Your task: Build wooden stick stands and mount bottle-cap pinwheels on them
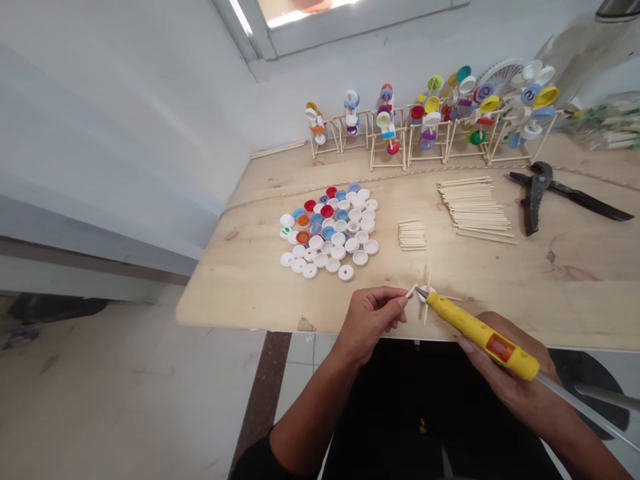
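Observation:
Between thumb and fingertips, my left hand [375, 313] pinches a short wooden stick [411, 291] near the table's front edge. My right hand [520, 370] is wrapped round a yellow hot glue gun [473, 327], slim and pen-shaped, with a clear glue stick [585, 403] coming out of its back end. The nozzle [421, 292] is at the tip of the held stick; whether they touch I cannot tell. Under the nozzle lies a white bottle cap [428, 298] with several short sticks pointing outward from it, partly hidden by the glue gun.
Loose bottle caps [327, 230] spread left of centre. Short sticks [412, 235] and longer sticks [475, 210] lie in piles, with black cutters [540, 193] to their right. Stick frames bearing cap wheels [385, 133] line the wall behind a thin cord [280, 193].

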Demonstrator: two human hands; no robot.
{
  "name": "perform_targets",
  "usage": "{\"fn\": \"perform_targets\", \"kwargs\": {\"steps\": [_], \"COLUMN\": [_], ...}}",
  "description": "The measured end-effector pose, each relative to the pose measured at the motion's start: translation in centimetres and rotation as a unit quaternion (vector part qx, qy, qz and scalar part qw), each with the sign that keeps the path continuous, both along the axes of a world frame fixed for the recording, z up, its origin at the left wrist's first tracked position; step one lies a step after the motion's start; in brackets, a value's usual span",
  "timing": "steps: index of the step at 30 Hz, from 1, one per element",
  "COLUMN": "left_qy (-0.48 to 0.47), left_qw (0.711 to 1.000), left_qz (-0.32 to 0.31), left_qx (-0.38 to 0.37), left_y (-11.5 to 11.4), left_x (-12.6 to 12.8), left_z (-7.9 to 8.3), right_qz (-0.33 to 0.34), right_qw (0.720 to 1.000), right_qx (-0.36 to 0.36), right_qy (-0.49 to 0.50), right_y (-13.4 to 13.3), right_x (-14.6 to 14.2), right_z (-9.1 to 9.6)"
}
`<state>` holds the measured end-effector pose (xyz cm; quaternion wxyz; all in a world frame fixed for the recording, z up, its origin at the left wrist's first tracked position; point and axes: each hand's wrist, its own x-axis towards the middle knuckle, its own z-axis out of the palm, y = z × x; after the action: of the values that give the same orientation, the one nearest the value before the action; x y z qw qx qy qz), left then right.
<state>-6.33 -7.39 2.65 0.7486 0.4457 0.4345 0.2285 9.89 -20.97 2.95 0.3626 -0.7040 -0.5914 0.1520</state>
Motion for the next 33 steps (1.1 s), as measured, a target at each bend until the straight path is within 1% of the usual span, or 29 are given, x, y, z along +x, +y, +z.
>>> {"fn": "perform_targets", "kwargs": {"steps": [7,15,23,29,33], "left_qy": [-0.011,-0.017,0.001,0.016,0.013], "left_qw": [1.0,0.999,1.0,1.0,1.0], "left_qz": [-0.002,-0.002,-0.004,0.001,0.009], "left_qx": [-0.021,-0.031,-0.012,0.003,0.006], "left_y": [-0.12,-0.15,-0.13,-0.16,-0.18], "left_x": [0.04,0.02,0.06,0.18,0.24], "left_z": [-0.22,0.12,0.16,0.47,0.57], "right_qz": [0.002,0.0,-0.002,-0.005,0.013], "right_qw": [1.0,0.998,0.997,0.998,0.998], "right_qx": [0.013,0.024,0.024,0.029,0.027], "right_qy": [-0.024,-0.053,-0.067,-0.064,-0.063], "right_y": [0.19,0.29,0.5,0.66,0.61], "right_x": [-0.3,-0.3,-0.35,-0.27,-0.17], "right_z": [0.29,0.4,0.46,0.54,0.44]}}
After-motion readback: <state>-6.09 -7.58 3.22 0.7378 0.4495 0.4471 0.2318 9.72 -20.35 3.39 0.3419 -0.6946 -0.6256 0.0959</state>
